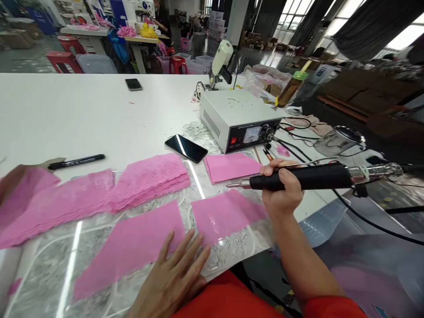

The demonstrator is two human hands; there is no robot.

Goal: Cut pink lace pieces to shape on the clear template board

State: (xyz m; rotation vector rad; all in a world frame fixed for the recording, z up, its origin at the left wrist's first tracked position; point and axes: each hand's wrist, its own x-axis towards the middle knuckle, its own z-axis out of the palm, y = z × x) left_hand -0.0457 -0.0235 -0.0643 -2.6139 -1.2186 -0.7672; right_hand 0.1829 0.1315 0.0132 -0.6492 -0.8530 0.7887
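My right hand (281, 190) is wrapped around a black corded hand tool (301, 177) with a pointed metal tip, held level above the table. Its tip points left, just over the upper edge of a pink fabric piece (225, 216). My left hand (175, 269) lies flat with its fingers apart, touching a second pink fabric piece (135, 245) and reaching the near corner of the first. Both pieces rest on a clear, patterned sheet (96, 247). Behind them are a layered stack of scalloped pink fabric (149, 181) and a smaller pink stack (232, 167).
A grey control box (241, 117) with a dial and lit red switch stands behind, cables running right. Phones (187, 148) and a black marker (77, 161) lie on the white table (66, 115). A glass jar (341, 140) sits right; plastic bins (331, 221) are below.
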